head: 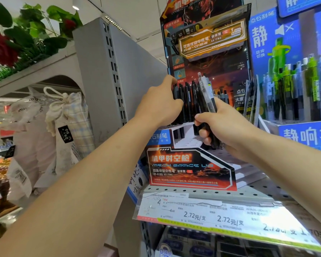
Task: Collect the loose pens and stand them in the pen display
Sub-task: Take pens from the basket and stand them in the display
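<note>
My right hand (pixel 228 127) pinches a bundle of loose pens (pixel 207 101) low on the barrels, one clear among black ones. They are light, stiff and smooth, so they may slip. My left hand (pixel 159 102), at nine o'clock from it, curls its fingers around the black pens standing in the pen display (pixel 191 164). The display stands on a perforated shelf (pixel 267 191), with price labels (pixel 211 217) at six o'clock.

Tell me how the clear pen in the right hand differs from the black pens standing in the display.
The clear see-through pen shows its inner parts; the black opaque pens do not. The clear pen leans, tilted left at the top, pinched in the right hand together with some dark pens; the black pens stand in the red-and-black cardboard pen display, with the left hand touching them. The clear pen's top reaches higher. Both are slim click-type pens.
</note>
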